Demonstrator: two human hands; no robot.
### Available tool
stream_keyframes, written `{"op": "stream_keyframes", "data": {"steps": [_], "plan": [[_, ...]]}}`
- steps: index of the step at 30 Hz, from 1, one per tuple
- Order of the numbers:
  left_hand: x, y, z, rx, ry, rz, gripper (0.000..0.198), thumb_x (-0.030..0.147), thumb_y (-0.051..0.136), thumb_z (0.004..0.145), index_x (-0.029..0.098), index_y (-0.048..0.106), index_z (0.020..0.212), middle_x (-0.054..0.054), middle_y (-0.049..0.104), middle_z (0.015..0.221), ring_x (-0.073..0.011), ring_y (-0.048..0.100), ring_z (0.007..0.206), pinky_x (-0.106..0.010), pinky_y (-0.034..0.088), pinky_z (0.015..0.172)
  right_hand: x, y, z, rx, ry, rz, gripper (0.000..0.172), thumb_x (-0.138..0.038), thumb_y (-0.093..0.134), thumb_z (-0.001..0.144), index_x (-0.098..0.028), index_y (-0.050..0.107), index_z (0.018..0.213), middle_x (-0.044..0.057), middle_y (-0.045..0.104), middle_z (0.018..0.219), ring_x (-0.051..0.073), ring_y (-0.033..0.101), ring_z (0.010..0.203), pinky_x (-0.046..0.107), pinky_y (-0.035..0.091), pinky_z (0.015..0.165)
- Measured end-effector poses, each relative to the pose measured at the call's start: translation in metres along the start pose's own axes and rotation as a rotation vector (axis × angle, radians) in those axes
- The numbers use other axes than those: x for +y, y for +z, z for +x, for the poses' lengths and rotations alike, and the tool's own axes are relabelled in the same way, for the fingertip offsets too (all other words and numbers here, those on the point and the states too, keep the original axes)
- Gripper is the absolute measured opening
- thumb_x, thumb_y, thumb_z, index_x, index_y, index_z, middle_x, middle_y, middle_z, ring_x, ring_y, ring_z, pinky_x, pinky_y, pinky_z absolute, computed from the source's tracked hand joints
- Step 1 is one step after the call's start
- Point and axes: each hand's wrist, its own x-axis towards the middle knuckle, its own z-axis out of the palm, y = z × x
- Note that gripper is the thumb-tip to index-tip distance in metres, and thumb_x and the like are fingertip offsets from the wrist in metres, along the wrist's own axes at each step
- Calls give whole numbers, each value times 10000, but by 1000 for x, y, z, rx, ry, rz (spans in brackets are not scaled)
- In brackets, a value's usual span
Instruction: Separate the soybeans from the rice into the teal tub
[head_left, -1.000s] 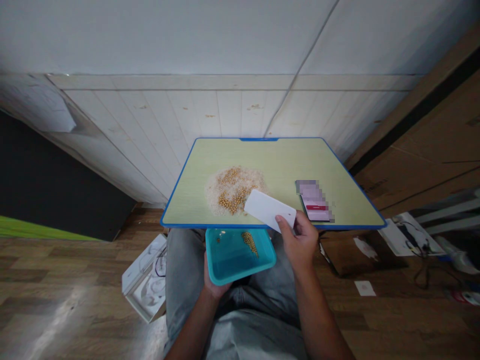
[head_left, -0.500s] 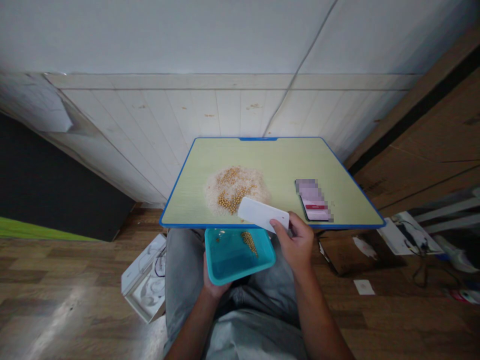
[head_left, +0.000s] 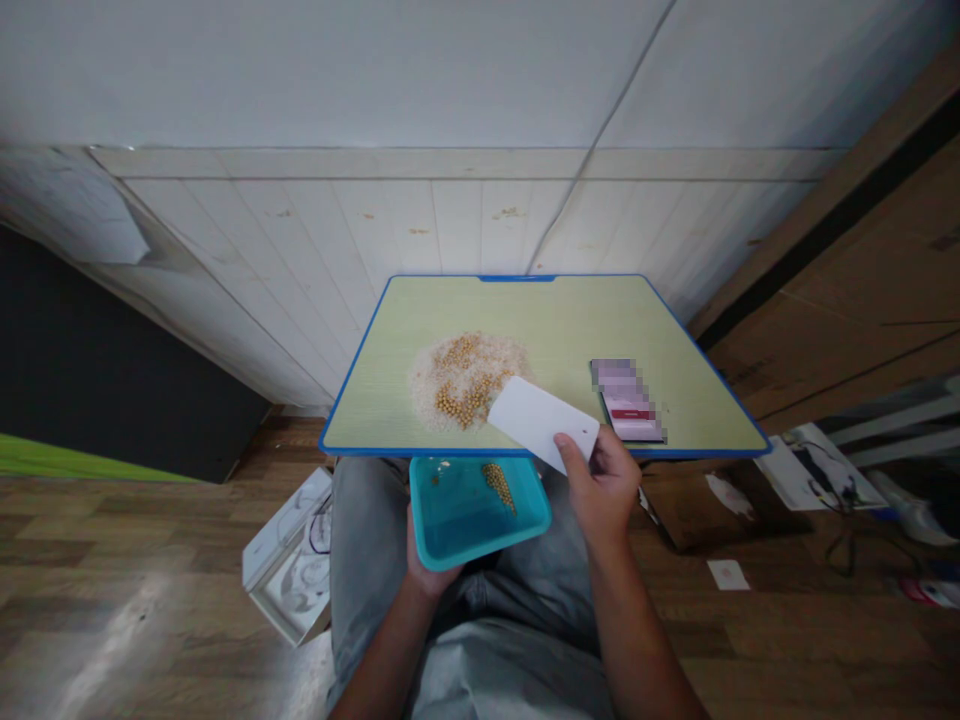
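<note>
My right hand [head_left: 606,478] grips one end of a flat white plastic scraper card [head_left: 541,420], thumb on top. Its far end reaches over the right edge of a pile of white rice [head_left: 429,385] mixed with yellow soybeans [head_left: 463,404]. Below the table's front edge, my left hand [head_left: 429,572] holds a teal plastic tub [head_left: 457,520] from its left and underside; most of those fingers are hidden. Inside the tub lies a small heap of soybeans [head_left: 498,484], with a few bits near its far left corner.
The pile lies on a small pale-green table [head_left: 570,310] with a blue rim. A phone [head_left: 630,402] rests on its right part. An open white box [head_left: 291,560] stands on the floor to the left, a cardboard box [head_left: 690,510] to the right. A panelled wall [head_left: 337,220] rises behind.
My right hand and the white card have shifted to the right, and the card shows more of its flat face. The tub and my left hand have stayed in place.
</note>
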Motion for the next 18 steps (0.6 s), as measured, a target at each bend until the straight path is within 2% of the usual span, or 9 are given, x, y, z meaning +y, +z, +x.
{"op": "stream_keyframes", "data": {"steps": [5, 8, 12, 15, 18], "plan": [[-1, 3, -1, 41, 10, 8, 654, 512, 288, 1167, 291, 902, 1223, -6, 872, 1352, -280, 617, 1570, -518, 275, 1448, 1, 3, -3, -39, 1, -10, 249, -399, 815, 935, -224, 696, 803, -24, 670, 684, 171, 617, 634, 268, 492, 607], [-1, 10, -2, 63, 3, 10, 684, 558, 272, 1165, 284, 892, 1256, -7, 852, 1405, -295, 598, 1587, -526, 289, 1439, -3, 8, -8, -99, -23, -18, 256, -372, 799, 936, -228, 667, 771, -36, 643, 658, 153, 585, 597, 262, 481, 596], [-1, 12, -2, 80, 15, 19, 736, 606, 247, 1159, 288, 909, 1209, 4, 871, 1351, -306, 654, 1525, -524, 351, 1413, -6, 14, -13, -152, -41, -72, 280, -372, 800, 931, -233, 635, 752, -42, 627, 655, 139, 559, 578, 252, 447, 571], [-1, 6, -2, 24, 20, 34, 691, 606, 283, 1153, 305, 896, 1256, 9, 846, 1416, -296, 639, 1544, -518, 354, 1414, -4, 15, -14, -106, -44, -94, 295, -368, 789, 934, -238, 612, 738, -45, 613, 648, 138, 550, 583, 254, 458, 583], [0, 0, -2, -11, 11, 27, 683, 585, 277, 1156, 314, 893, 1267, 8, 852, 1405, -272, 641, 1540, -494, 306, 1437, 1, 12, -11, -32, -35, -88, 269, -364, 786, 932, -235, 628, 757, -44, 620, 651, 146, 567, 593, 258, 476, 590]]}}
